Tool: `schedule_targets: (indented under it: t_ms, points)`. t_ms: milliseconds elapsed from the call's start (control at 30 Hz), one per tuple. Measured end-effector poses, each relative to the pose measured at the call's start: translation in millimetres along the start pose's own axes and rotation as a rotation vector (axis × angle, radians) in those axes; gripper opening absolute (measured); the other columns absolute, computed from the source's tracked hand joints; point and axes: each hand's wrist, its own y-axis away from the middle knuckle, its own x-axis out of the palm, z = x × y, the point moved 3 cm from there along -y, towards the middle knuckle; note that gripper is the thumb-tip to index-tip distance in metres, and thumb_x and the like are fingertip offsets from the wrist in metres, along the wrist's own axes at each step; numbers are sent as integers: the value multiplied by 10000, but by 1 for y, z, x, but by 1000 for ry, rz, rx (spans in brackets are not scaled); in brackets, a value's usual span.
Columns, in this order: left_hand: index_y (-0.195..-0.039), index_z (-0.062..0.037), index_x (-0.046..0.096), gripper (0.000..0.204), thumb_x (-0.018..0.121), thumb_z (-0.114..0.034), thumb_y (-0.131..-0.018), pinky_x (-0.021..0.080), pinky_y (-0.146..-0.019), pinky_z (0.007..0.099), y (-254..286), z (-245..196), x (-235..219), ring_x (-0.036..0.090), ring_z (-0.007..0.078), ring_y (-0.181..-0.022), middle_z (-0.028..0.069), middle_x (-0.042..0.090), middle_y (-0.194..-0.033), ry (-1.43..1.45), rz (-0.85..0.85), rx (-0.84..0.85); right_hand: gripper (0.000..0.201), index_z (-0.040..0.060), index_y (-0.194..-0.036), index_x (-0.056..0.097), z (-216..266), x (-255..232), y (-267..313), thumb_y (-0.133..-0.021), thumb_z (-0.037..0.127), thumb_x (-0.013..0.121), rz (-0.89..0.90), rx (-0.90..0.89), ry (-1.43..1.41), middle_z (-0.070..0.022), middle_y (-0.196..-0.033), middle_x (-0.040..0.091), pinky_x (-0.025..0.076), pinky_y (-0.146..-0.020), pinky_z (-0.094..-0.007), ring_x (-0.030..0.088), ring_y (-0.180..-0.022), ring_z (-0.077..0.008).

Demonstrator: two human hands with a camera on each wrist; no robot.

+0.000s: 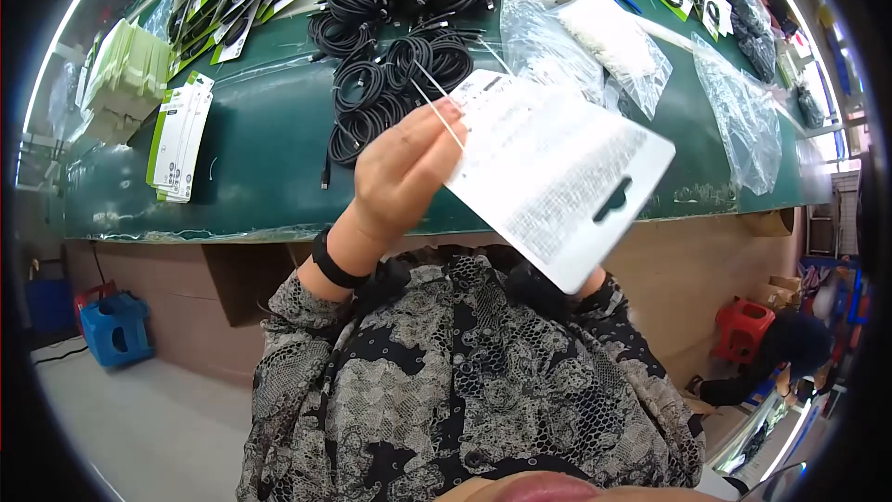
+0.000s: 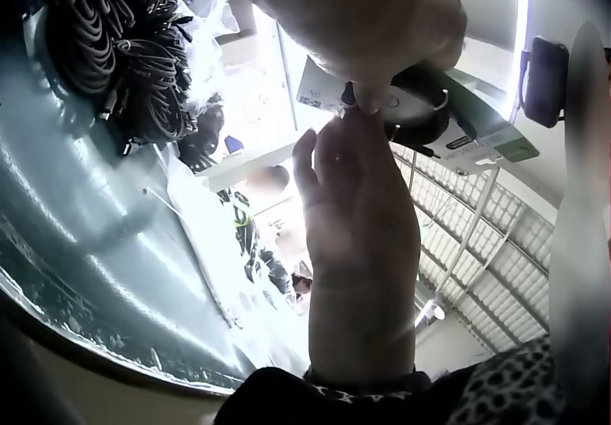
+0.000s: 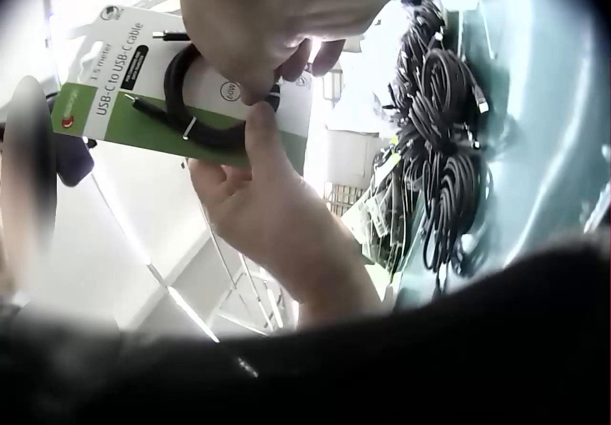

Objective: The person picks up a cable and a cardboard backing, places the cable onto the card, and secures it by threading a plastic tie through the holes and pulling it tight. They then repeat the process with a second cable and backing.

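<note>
A white cardboard packaging card [image 1: 562, 177] is held up with its printed back toward the head camera. My left hand [image 1: 409, 167] grips the end opposite the hang hole; thin white ties [image 1: 435, 84] stick out by its fingertips. On the green and white front, labelled USB-C to USB-C cable, lies a coiled black cable [image 3: 215, 137] with a white tie around it. My right hand [image 3: 277, 24] has its curled fingers on the coil, close to the left thumb. In the head view the card hides most of my right hand. Both hands meet at the coil in the left wrist view.
Many coiled black cables [image 1: 400, 46] are piled on the green table [image 1: 269, 167]. Stacked cards [image 1: 181, 139] and carded cables [image 1: 242, 0] are at the left. A bag of white pieces [image 1: 613, 42] and clear plastic bags [image 1: 743, 121] lie to the right.
</note>
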Motion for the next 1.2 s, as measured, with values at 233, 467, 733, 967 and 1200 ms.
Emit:
schedule_targets:
  t_ms: [233, 467, 733, 967, 1200]
  points:
    - [-935, 6, 617, 217, 682, 41, -731, 570, -736, 331, 1, -5, -6, 677, 299, -867, 171, 652, -989, -46, 17, 31, 310, 15, -1092, 564, 4, 24, 11, -790, 12, 635, -19, -86, 70, -123, -1058, 606, 524, -731, -309, 637, -873, -224]
    - [-976, 12, 612, 219, 648, 53, -764, 563, -734, 327, 14, 3, -2, 680, 289, -863, 173, 661, -969, 223, -107, -381, 397, 18, -1129, 568, -2, 37, 20, -747, 15, 676, -51, -144, 131, -163, -1140, 600, 536, -726, -323, 650, -910, -269]
    - [-1010, 11, 606, 244, 643, 49, -771, 569, -708, 326, 12, 6, -2, 681, 285, -860, 176, 665, -968, 70, -61, -181, 467, 0, -1205, 526, -33, 41, 35, -776, 93, 685, 176, 355, -230, -179, -1235, 558, 529, -803, -331, 628, -1011, -273]
    - [-990, 25, 606, 265, 683, 4, -737, 577, -748, 357, 4, 0, -7, 672, 331, -889, 214, 646, -998, 92, -100, -90, 479, -10, -1254, 480, -68, 47, 56, -844, 165, 656, 192, 684, -677, -156, -1283, 529, 516, -850, -341, 599, -1064, -252]
    - [-983, 45, 587, 300, 709, -13, -715, 574, -782, 411, -4, -7, -15, 663, 367, -909, 239, 631, -994, 141, -93, -22, 502, -6, -1295, 438, -73, -36, 163, -878, 206, 621, 165, 760, -1054, -149, -1317, 499, 503, -881, -348, 563, -1118, -245]
